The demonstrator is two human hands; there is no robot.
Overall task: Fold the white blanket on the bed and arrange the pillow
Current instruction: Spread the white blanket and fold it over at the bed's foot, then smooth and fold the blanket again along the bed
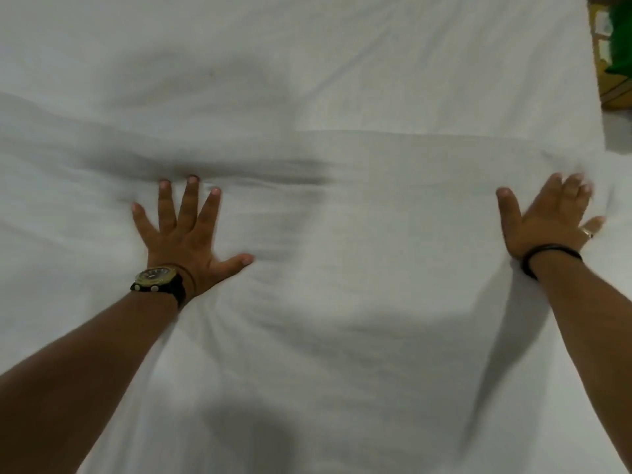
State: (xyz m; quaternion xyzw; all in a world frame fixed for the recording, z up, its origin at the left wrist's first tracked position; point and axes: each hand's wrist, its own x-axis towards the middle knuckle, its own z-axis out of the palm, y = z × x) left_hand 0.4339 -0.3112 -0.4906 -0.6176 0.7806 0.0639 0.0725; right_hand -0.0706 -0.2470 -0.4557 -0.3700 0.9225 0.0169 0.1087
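The white blanket (359, 268) covers nearly the whole head view, with a folded edge running across at about mid-height. My left hand (186, 234) lies flat on it with fingers spread, a watch on the wrist, pressing just below a wrinkled ridge. My right hand (550, 220) also rests flat on the blanket near its right edge, fingers apart and blurred, a ring on one finger and a black band on the wrist. Neither hand holds anything. No pillow can be made out.
White bedding (307, 56) continues beyond the fold toward the top. At the upper right corner, past the bed's edge, are a green object (620, 32) and something yellow (612, 94).
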